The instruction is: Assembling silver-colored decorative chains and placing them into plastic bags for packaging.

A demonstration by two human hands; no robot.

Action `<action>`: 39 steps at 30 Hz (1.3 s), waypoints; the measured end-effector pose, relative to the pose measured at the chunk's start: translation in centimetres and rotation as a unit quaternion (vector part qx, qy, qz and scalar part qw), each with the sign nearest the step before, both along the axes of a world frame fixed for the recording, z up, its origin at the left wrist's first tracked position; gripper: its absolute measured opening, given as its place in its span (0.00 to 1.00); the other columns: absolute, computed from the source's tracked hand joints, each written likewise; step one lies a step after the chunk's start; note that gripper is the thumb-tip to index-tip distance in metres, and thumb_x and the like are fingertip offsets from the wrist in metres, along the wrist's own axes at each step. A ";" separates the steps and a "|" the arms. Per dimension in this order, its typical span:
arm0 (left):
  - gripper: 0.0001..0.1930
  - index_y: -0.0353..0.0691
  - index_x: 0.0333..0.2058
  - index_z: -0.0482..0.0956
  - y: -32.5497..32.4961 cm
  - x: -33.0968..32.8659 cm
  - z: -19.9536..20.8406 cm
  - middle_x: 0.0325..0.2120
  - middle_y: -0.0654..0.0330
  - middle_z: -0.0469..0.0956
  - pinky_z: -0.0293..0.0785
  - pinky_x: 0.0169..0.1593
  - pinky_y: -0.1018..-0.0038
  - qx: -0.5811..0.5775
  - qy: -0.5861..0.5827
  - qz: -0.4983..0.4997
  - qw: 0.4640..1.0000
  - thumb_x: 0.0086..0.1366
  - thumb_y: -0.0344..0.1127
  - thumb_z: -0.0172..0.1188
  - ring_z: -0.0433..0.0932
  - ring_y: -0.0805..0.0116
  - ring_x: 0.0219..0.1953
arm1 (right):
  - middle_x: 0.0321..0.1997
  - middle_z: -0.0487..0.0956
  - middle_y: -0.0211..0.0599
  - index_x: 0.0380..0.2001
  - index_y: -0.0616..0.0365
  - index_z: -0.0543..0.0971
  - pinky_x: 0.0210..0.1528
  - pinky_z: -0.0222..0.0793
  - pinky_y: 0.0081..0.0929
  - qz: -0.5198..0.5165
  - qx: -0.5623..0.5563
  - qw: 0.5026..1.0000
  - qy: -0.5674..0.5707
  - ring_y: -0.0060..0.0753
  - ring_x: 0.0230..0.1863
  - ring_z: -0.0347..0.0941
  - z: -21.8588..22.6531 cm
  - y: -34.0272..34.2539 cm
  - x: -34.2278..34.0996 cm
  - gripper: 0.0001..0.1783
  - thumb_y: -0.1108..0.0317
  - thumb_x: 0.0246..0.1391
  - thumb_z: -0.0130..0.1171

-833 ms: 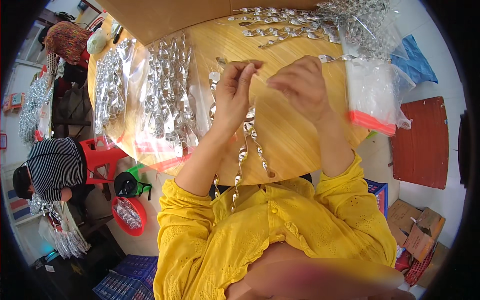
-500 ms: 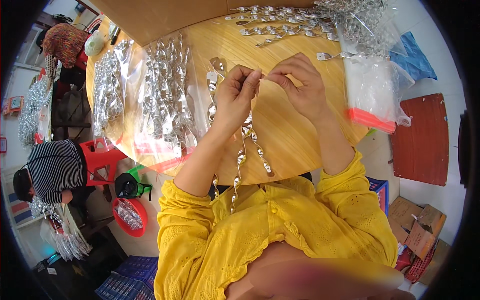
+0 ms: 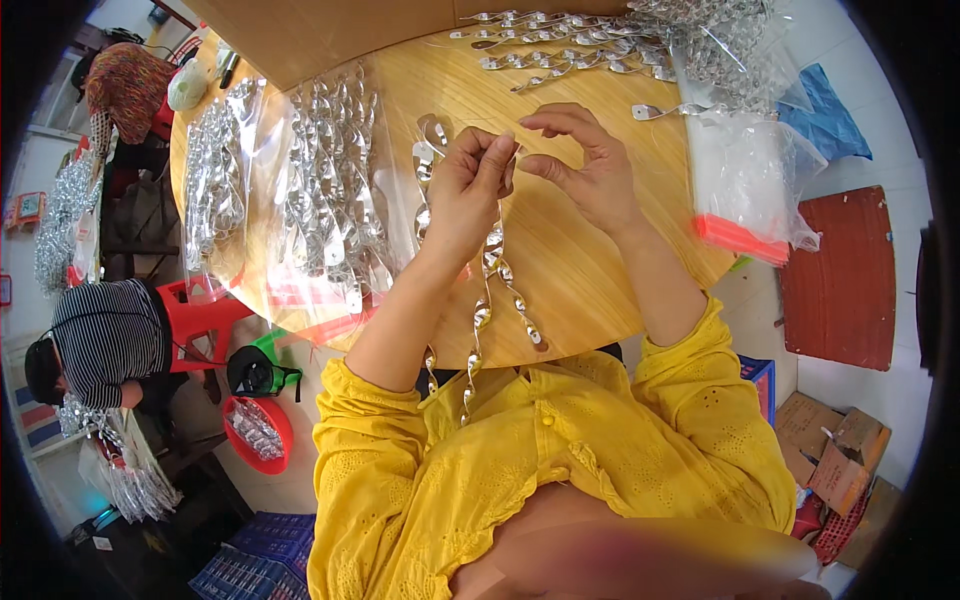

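Note:
My left hand (image 3: 470, 190) is closed in a pinch above the round table, thumb against fingers; whatever lies in the pinch is too small or hidden to name. Just right of its fingertips, my right hand (image 3: 585, 170) has thumb and forefinger apart, with nothing visible between them. Twisted silver strips (image 3: 482, 312) run out from beneath my left hand toward the near table edge, one hanging over it. Another twisted strip (image 3: 423, 150) with a flat, rounded end lies close to my left wrist, partly covered by my forearm.
Clear bags of twisted strips (image 3: 335, 190) lie at left on the wooden table (image 3: 600, 300). A cardboard box (image 3: 340, 40) stands at the back. More loose strips (image 3: 570, 60) and clear plastic bags (image 3: 740, 180) are at right. A person in stripes (image 3: 110, 335) sits at far left.
My right thumb and forefinger have parted and drawn slightly away from my left fingertips. The left hand keeps its pinch in nearly the same place.

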State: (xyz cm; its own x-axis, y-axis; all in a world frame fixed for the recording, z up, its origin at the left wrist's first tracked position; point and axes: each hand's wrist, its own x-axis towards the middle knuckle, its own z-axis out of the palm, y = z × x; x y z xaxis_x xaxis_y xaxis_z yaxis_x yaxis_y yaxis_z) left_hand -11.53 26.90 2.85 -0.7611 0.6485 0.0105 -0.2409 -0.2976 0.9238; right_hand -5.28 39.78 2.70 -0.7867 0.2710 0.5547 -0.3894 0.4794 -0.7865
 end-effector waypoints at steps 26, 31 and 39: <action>0.07 0.34 0.29 0.70 0.0 0.2 0.2 0.18 0.64 0.69 0.64 0.31 0.81 0.012 0.032 -0.096 0.995 0.58 0.32 0.49 0.68 0.76 0.22 | 0.32 0.74 0.42 0.31 0.63 0.68 0.38 0.66 0.20 0.071 -0.204 0.976 0.003 0.26 0.34 0.70 -0.1 0.1 0.6 0.08 0.81 0.44 0.52; 0.06 0.34 0.30 0.71 -0.8 -0.4 0.3 0.19 0.64 0.70 0.66 0.37 0.74 -0.050 0.037 -0.130 0.990 0.57 0.31 0.50 0.70 0.73 0.27 | 0.30 0.76 0.43 0.37 0.60 0.57 0.36 0.67 0.18 -0.126 -0.254 0.956 0.068 0.26 0.34 0.72 1.1 2.0 0.7 0.20 0.82 0.42 0.54; 0.11 0.34 0.37 0.71 -0.9 -0.5 1.9 0.36 0.57 0.72 0.70 0.24 0.79 0.147 -0.193 -0.024 0.970 0.56 0.32 0.51 0.73 0.70 0.28 | 0.28 0.76 0.43 0.32 0.61 0.62 0.36 0.69 0.20 -0.078 0.034 0.992 0.092 0.28 0.32 0.73 -0.3 0.8 0.8 0.18 0.85 0.39 0.55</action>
